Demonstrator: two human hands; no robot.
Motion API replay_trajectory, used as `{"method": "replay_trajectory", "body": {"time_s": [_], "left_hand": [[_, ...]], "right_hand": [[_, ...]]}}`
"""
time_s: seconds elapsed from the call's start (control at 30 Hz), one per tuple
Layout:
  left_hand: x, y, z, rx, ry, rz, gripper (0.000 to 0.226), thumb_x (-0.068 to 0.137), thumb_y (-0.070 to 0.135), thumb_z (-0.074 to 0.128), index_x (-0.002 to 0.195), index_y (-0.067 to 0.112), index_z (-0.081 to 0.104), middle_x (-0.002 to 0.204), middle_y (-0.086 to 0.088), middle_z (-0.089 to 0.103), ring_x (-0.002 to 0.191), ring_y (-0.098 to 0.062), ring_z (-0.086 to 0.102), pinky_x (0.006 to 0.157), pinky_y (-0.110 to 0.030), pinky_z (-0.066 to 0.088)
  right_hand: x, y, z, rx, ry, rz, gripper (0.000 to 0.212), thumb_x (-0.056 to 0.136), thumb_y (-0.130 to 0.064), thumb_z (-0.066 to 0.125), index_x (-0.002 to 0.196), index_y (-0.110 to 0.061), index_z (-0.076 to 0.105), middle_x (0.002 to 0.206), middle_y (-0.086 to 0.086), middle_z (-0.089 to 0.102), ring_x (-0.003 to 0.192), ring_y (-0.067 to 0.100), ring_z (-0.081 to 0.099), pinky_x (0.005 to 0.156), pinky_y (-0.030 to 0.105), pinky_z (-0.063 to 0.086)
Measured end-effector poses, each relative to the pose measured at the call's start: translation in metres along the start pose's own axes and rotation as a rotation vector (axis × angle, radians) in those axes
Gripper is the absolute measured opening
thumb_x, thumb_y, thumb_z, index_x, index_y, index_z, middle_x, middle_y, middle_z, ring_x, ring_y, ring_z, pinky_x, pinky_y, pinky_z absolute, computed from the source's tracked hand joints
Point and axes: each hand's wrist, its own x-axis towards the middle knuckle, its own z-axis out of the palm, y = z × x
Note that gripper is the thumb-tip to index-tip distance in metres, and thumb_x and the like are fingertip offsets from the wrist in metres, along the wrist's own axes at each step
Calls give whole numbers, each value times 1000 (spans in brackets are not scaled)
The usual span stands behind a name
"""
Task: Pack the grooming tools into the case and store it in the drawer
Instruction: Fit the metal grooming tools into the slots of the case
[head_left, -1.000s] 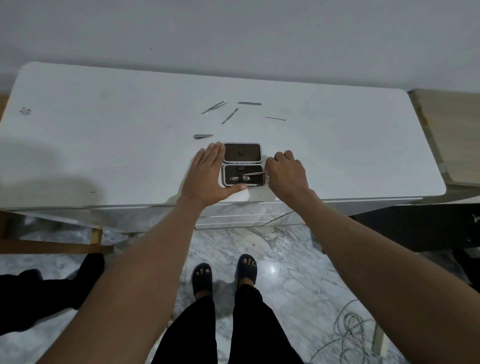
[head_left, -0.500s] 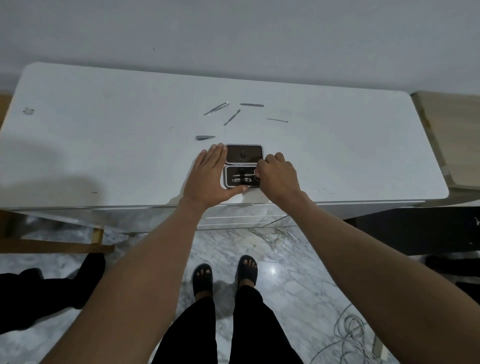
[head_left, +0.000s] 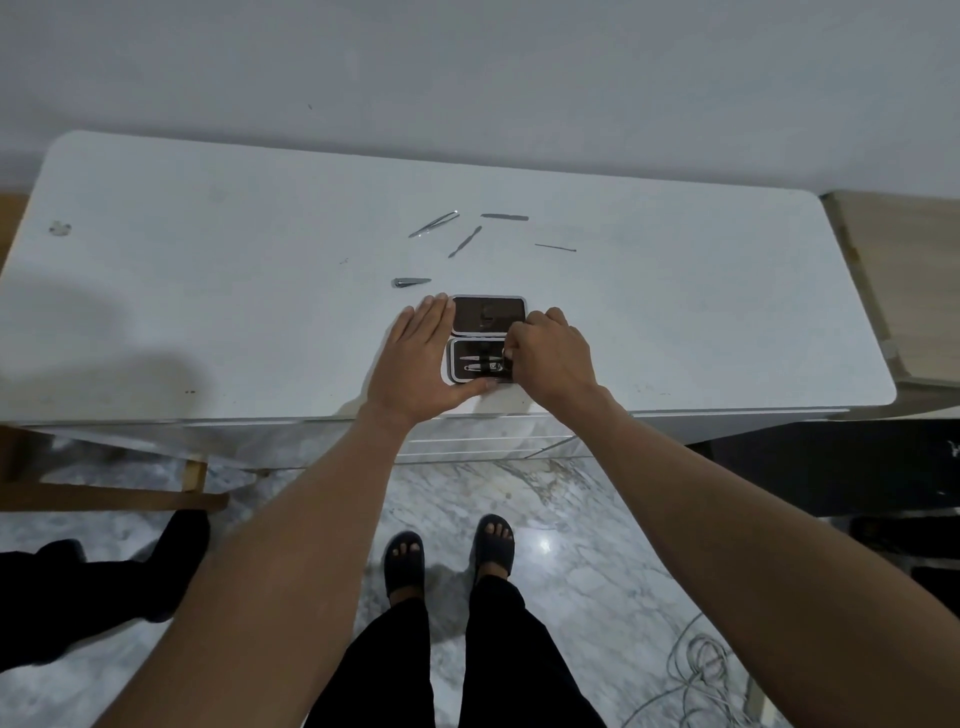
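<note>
At the near table (head_left: 208, 322) edge, the left hand (head_left: 421, 358) is lying flat, bracing the open case (head_left: 475, 364); the right hand's (head_left: 550, 353) fingers are curling over its tools, grip unclear. A slip could be nudging the case off.

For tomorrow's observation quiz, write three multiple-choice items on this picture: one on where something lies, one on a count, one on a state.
1. Where does the open case lie on the white table?
A. near the front edge
B. by the wall
C. at the left end

2. How many loose metal tools lie on the table beyond the case?
A. two
B. five
C. eight

3. How is the left hand held?
A. in a fist
B. flat, fingers straight, beside the case
C. lifted off the table

Key: 1 A, the case sits just inside the front edge. 2 B, tweezers and four other tools lie there. 3 B, its fingers lie straight along the case's left side, while the right hand curls over the case's right side.
</note>
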Motion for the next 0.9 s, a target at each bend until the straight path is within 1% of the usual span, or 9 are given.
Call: {"method": "replay_trajectory", "body": {"time_s": [0.07, 0.17, 0.23, 0.33, 0.5, 0.63, 0.7, 0.8, 0.9], "left_hand": [[0, 0, 1, -4, 17, 8, 119, 81, 90, 43, 156, -2, 38, 164, -16, 38, 155, -28, 32, 128, -47, 22], [0, 1, 0, -9, 12, 9, 120, 81, 92, 41, 156, -2, 38, 164, -16, 38, 155, -28, 31, 129, -47, 21], [1, 2, -3, -4, -32, -6, 122, 80, 93, 40, 158, 0, 34, 166, -15, 34, 157, -26, 27, 130, -45, 18], [4, 3, -4, 34, -93, -23, 126, 79, 97, 34, 159, 0, 31, 167, -16, 32, 158, -27, 24, 131, -45, 16], [6, 1, -1, 20, -71, -20, 124, 78, 92, 47, 158, -1, 32, 165, -19, 35, 156, -30, 28, 130, -46, 17], [5, 1, -1, -40, -36, -10, 122, 78, 90, 51, 156, -3, 36, 162, -21, 39, 155, -33, 31, 128, -51, 21], [5, 1, -1, -59, -45, -14, 121, 78, 88, 54, 156, -3, 36, 162, -21, 39, 155, -33, 30, 128, -53, 22], [5, 1, -1, -81, -49, -20, 121, 78, 84, 61, 157, -2, 34, 164, -21, 36, 157, -33, 27, 128, -54, 20], [5, 1, 0, -96, -4, -11, 120, 77, 82, 65, 156, -4, 36, 163, -22, 38, 155, -35, 30, 127, -55, 22]], "right_hand": [[8, 0, -7, 20, 32, -2, 14, 86, -13, 57, 94, -13, 68, 98, 7, 64, 103, 29, 51, 67, 35, 40], [28, -5, -19, 56, 86, -6, 14, 88, -15, 58, 96, -14, 70, 97, 7, 65, 103, 28, 52, 68, 37, 48], [46, -11, -26, 93, 98, -10, 14, 90, -18, 59, 97, -15, 71, 98, 6, 65, 106, 27, 52, 70, 38, 50], [74, -21, -32, 153, 89, -33, 15, 91, -23, 61, 100, -17, 72, 100, 4, 64, 110, 25, 50, 73, 37, 49], [108, -35, -26, 202, 18, -95, 20, 91, -28, 63, 105, -18, 71, 105, 5, 64, 113, 25, 49, 81, 40, 51], [124, -45, -15, 235, -53, -145, 21, 90, -30, 64, 107, -19, 71, 106, 5, 64, 114, 24, 48, 82, 40, 51], [132, -49, -10, 244, -89, -178, 23, 90, -31, 63, 109, -20, 70, 109, 4, 63, 115, 23, 48, 85, 40, 50], [144, -56, -7, 279, -168, -216, 27, 88, -33, 66, 113, -23, 69, 111, 1, 64, 114, 21, 48, 85, 36, 48], [152, -60, -4, 287, -224, -255, 27, 85, -35, 69, 109, -25, 71, 108, -2, 67, 113, 18, 51, 83, 33, 46]]}}
